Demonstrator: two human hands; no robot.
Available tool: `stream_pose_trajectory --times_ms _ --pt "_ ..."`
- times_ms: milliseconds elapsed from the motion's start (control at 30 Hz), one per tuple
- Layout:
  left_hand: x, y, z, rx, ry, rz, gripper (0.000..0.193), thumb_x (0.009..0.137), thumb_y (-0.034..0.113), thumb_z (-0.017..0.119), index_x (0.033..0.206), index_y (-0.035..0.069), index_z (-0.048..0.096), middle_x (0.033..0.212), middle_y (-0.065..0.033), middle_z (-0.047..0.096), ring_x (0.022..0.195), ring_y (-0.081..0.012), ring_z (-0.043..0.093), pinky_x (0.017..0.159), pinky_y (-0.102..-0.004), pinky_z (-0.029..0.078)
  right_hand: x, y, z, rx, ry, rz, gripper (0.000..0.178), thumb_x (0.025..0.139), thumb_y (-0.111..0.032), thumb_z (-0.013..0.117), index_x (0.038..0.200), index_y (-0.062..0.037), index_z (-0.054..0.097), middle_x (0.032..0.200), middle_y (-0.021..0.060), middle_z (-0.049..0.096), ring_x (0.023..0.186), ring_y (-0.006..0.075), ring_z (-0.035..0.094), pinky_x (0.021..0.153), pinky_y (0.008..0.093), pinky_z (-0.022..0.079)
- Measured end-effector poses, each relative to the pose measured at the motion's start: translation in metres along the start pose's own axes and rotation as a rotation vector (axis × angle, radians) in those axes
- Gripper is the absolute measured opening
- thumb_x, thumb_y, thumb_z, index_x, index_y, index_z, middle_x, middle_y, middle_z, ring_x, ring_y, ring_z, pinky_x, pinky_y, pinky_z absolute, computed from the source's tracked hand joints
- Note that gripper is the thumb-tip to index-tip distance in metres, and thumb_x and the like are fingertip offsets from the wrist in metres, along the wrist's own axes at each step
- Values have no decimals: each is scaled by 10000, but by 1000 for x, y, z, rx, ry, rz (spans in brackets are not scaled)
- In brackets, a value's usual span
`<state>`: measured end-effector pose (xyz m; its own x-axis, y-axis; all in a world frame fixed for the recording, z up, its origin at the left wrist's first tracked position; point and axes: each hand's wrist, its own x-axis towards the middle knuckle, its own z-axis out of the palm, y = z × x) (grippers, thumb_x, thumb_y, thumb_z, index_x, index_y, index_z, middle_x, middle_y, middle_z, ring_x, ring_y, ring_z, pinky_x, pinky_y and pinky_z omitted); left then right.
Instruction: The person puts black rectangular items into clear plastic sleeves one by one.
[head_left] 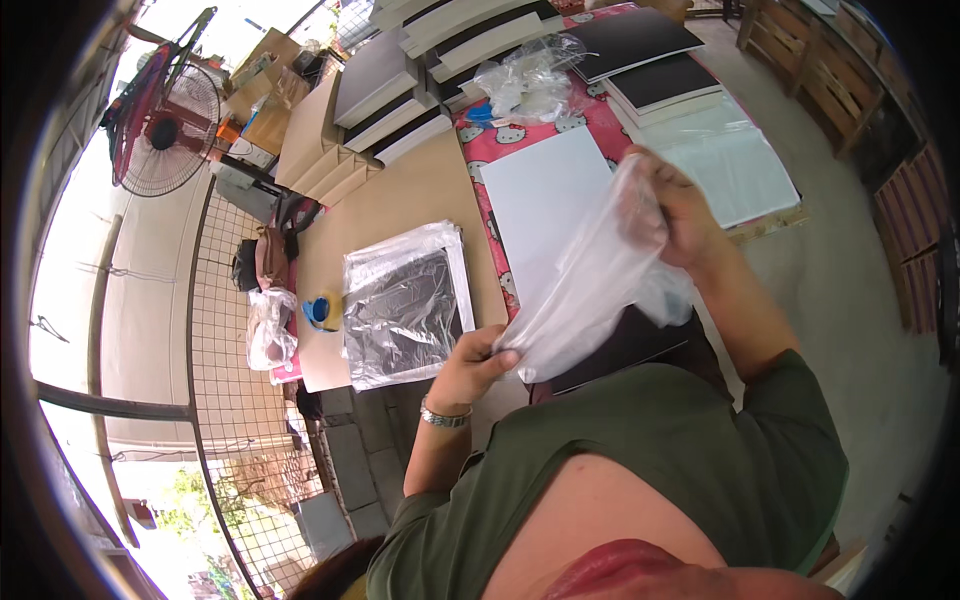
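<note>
A clear plastic bag (585, 290) is stretched between my two hands above the near table edge. My left hand (470, 368) pinches its lower left end, thumb on top. My right hand (678, 205) grips the upper right end, and part of the fingers shows through the film. Beneath the bag lies a dark flat sheet or board (625, 350), partly covered. Just beyond, a white sheet (545, 190) rests on the pink patterned tablecloth (495, 145). To the left of my left hand are black flat items wrapped in clear plastic (405, 310).
A blue-and-yellow tape roll (320, 312) sits by the wrapped items on a brown board (395, 205). Stacked black-and-white boards (390, 100) stand at the back. Crumpled plastic (530, 80) lies near them. Right of these is a plastic-covered stack (720, 160). A fan (165, 130) stands far left.
</note>
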<state>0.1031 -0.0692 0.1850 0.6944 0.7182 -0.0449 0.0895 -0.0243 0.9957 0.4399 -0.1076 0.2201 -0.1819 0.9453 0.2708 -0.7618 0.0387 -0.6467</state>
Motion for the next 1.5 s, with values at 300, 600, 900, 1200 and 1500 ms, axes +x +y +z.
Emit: stream_pose_trajectory --times_ms 300,600,900,1200,1500 --pt "10 2 8 -74 154 -207 361 883 350 517 1047 34 573 921 -58 608 909 -147 551 712 -317 470 5 3 -9 -100 160 -160 185 880 -163 558 1011 -33 566 858 25 609 698 109 573 636 267 460" --pt "34 3 -30 -856 242 76 516 795 330 543 1172 -17 487 1085 -161 572 935 -293 579 826 -427 485 6 -16 -24 -1064 -418 619 191 790 -32 643 977 -46 607 837 44 626 686 123 581 668 320 483" --pt "76 -42 -35 -534 -24 9 251 868 149 536 1035 -37 559 1005 -124 618 810 -206 603 722 -338 495 24 -12 -67 -225 155 158 222 875 -209 571 1050 -84 516 605 -32 474 536 47 468 445 207 374" --pt "224 -95 -67 -648 353 -154 321 797 143 453 1057 -15 557 937 -124 621 833 -227 616 692 -360 524 84 15 -197 -607 391 245 287 745 -126 598 1018 -46 555 756 3 485 615 69 427 537 217 341" --pt "348 -130 -110 606 463 -407 349 812 223 507 1011 -48 601 908 -167 635 705 -248 616 626 -361 476 183 51 -282 -2150 684 251 367 785 -231 489 1043 12 581 1040 245 585 968 354 577 815 433 457"
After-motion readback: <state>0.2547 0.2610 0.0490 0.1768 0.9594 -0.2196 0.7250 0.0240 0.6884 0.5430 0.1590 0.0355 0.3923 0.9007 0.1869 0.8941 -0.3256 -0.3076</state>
